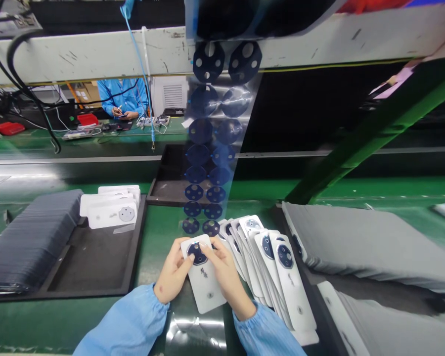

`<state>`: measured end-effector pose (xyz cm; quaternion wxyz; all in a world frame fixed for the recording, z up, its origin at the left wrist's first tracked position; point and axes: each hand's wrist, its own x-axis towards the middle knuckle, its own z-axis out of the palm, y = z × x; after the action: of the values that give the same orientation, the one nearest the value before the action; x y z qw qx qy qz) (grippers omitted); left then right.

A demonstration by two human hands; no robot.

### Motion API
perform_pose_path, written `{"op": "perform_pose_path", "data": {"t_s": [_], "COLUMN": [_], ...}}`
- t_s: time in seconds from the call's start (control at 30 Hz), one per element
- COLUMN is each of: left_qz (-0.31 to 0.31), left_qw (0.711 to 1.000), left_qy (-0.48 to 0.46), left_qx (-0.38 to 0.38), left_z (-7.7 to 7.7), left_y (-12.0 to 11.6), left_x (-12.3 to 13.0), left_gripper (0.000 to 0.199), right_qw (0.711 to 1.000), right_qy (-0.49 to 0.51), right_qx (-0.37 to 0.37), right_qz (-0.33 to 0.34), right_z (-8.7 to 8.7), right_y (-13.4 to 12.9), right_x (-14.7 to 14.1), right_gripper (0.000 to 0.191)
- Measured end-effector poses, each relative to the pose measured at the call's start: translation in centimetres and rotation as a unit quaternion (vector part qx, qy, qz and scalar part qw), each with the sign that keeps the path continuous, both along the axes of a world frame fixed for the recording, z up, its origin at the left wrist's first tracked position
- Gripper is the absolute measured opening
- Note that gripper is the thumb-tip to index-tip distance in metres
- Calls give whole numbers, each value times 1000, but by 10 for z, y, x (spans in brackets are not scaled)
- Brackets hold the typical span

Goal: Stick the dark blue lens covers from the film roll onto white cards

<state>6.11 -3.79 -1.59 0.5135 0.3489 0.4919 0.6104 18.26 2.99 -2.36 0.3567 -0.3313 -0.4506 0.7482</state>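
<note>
A white phone back cover (203, 284) is held between my two hands, tilted slightly, with a dark octagonal camera sticker (198, 253) near its top edge. My left hand (173, 273) grips the cover's left side, its thumb touching the sticker. From the right, my right hand (224, 272) holds the upper edge, its thumb resting on the sticker as well. Fingers behind the cover are hidden. Just beyond hangs a clear film strip (224, 185) carrying pairs of dark stickers. To the right lies a fanned stack of white covers (291, 291) with dark camera areas.
On the left, a black tray (96, 267) bears dark sleeves (33, 242) and several white covers (113, 212). Grey-covered stacks (356, 242) lie at right. A green post (363, 133) slants overhead; a blue cord (148, 99) hangs down. Across the line sits a person in blue (122, 94).
</note>
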Motion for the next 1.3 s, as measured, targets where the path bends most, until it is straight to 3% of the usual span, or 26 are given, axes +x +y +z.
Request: {"op": "perform_pose_path", "data": {"t_s": [0.43,0.9,1.3], "left_qz": [52,152,144], "left_qw": [998,987,985], "left_qy": [-14,2,5], "left_qx": [-31,-54,-91], "left_z": [-3,-2,-3], "left_y": [4,4,5], "left_x": [-7,-3,-5], "left_gripper": [30,27,39], "right_qw": [996,995,989], "right_qy": [21,-31,-63], "right_qx": [-29,36,92], "right_qz": [81,83,94], "right_z": [3,2,1], "right_y": [2,-7,-9], "right_x": [3,-3,-3], "right_gripper": [41,37,34]}}
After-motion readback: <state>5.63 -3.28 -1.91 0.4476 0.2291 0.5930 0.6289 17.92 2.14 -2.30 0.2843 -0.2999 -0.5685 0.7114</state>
